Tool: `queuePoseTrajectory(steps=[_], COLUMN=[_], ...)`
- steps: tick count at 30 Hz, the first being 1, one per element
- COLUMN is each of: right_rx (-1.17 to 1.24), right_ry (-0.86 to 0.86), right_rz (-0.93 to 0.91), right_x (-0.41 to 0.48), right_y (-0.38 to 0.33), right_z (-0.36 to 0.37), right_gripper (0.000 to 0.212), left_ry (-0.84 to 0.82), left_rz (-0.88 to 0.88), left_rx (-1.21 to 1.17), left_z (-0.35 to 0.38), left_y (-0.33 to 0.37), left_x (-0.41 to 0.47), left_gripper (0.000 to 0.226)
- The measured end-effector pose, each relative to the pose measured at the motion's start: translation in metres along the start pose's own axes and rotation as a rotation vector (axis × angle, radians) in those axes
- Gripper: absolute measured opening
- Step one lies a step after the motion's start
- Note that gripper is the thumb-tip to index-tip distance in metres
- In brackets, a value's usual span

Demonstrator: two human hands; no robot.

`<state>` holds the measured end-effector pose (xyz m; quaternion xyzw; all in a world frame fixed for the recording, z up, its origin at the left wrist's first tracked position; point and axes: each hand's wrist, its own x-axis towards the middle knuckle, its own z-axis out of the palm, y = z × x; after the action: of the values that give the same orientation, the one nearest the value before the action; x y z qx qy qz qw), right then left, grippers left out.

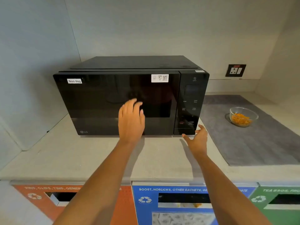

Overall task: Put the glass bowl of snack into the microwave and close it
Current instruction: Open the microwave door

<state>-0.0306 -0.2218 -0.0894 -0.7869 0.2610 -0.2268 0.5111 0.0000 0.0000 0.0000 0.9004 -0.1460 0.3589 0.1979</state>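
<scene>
Clearly opening step: microwave (116, 101) door shut; left hand (131, 120) spread over door glass; right hand (197, 137) open, empty, by bottom release panel; glass bowl of snack (243, 116) on mat (259, 143), well right; next, likely press release.

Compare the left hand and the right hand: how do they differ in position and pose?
The left hand is raised in front of the dark door of the microwave, back toward the camera, fingers curled. The right hand is lower, at the bottom right corner below the control panel, fingers spread. The left hand is farther from the glass bowl than the right hand. Both hands are empty.
</scene>
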Motion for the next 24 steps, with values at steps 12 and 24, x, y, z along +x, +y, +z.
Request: queuePoseTrajectory(steps=[12,24], right_rx=[0.122,0.118], right_ry=[-0.105,-0.103], right_rz=[0.011,-0.033], right_x=[0.018,0.028], right_y=[0.010,0.019], right_z=[0.010,0.013], right_gripper=[0.082,0.079], left_ry=[0.210,0.358], left_rz=[0.163,0.163], left_rx=[0.006,0.001], left_z=[0.003,0.025], left_y=[0.023,0.023], left_x=[0.079,0.092], left_gripper=[0.041,0.037])
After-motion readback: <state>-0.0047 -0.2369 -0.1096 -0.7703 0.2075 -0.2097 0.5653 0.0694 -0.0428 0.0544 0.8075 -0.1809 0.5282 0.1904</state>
